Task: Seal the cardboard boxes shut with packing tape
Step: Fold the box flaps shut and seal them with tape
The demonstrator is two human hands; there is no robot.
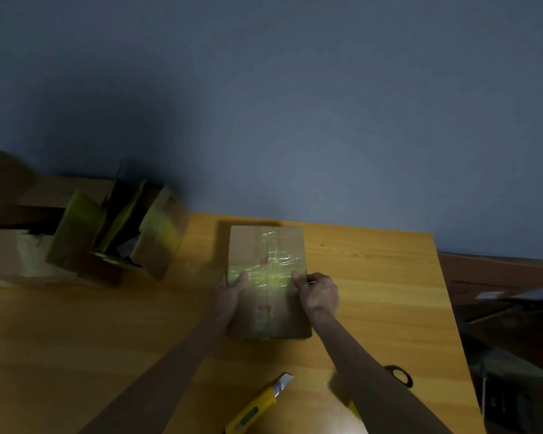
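Note:
A closed cardboard box (267, 245) lies on the wooden table (107, 324) in front of me, with shiny clear tape (273, 270) across its top. My left hand (231, 292) grips the box's left edge, thumb on top over the tape. My right hand (318, 294) grips the right edge at the tape's end, fingers curled over the side. Both forearms reach in from below.
A yellow utility knife (257, 405) with its blade out lies near the front edge. Under my right forearm I see a tape roll (347, 399) and black scissor handles (400, 375). Several open cardboard boxes (107, 233) stand at the left. The table ends at right.

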